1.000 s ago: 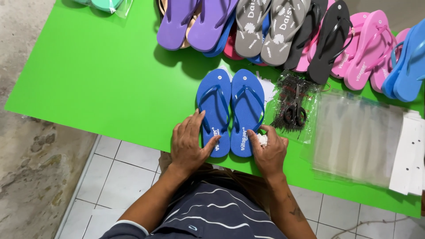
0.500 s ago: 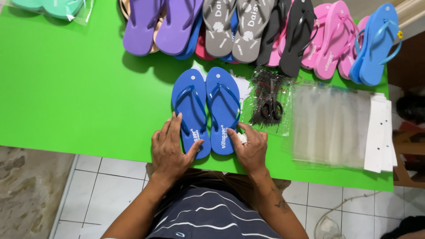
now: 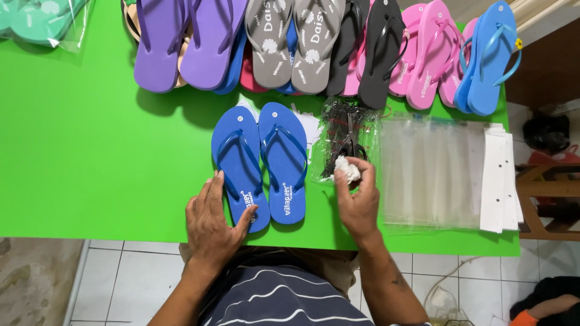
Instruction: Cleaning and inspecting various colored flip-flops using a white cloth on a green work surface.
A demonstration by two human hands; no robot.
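Two blue flip-flops [image 3: 261, 163], one white wad [image 3: 347, 170], one bag of hooks [image 3: 347, 140], roughly ten flip-flops behind [image 3: 314, 42]

Navy shirt with white stripes [image 3: 284, 302], bare forearms

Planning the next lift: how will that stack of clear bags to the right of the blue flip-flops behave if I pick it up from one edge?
The clear bags look like thin film lying flat, so they would probably droop. The glossy sheets may slide apart and fan out. They seem light, and the white cards at their right edge look stiffer, so that may be the better side to grip.
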